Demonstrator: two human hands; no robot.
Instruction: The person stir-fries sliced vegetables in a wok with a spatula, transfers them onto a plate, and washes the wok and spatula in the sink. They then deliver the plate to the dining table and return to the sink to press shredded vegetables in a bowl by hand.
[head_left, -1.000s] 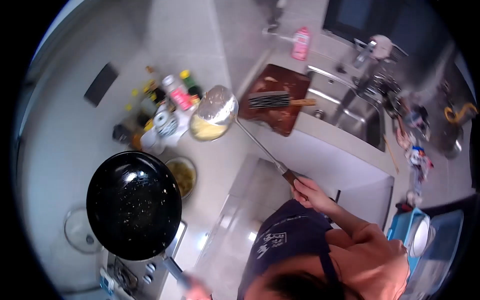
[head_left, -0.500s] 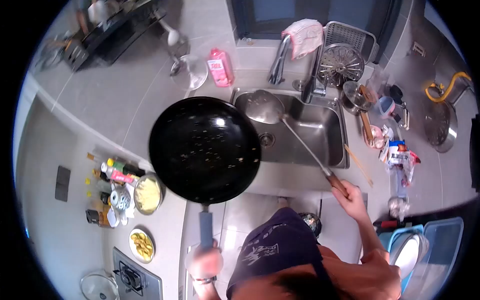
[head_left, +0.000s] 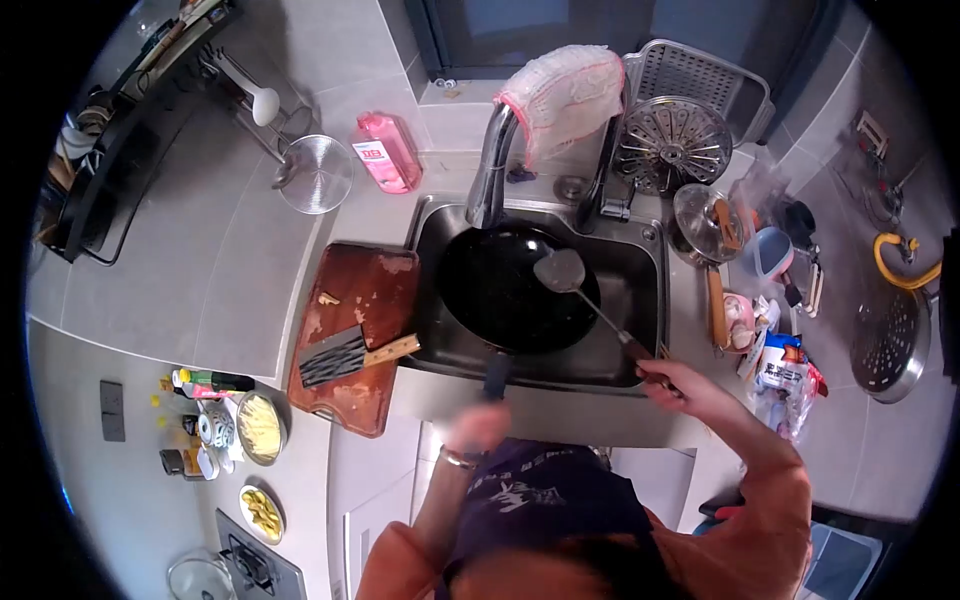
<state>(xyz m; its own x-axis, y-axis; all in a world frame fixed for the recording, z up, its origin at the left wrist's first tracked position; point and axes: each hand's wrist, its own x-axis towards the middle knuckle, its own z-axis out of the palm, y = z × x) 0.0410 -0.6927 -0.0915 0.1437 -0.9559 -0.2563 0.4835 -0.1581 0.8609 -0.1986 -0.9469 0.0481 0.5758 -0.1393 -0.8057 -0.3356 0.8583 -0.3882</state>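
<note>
Pan: while its handle is held at the near side, the black bowl of it is lowered within the sink; whether the bottom is touched cannot be told.
Left hand: blurred, but its grip is seen clamped around the end of the pan's handle; a band is worn on the wrist.
Right hand: its grip is clamped on the brown handle of the spatula.
Spatula: its metal head is held over the right part of the pan; contact between the two cannot be made out.
Tap: the spout is pointed down at the pan's far left edge, and a pink-edged cloth is draped beside it.
Board: laid on the desk left of the sink, with a knife placed flat across it.
Far left: a bowl is filled with pale strips; near it, yellow slices are held by a plate just beside the stove.
Behind: a pink bottle is stood left of the tap.
</note>
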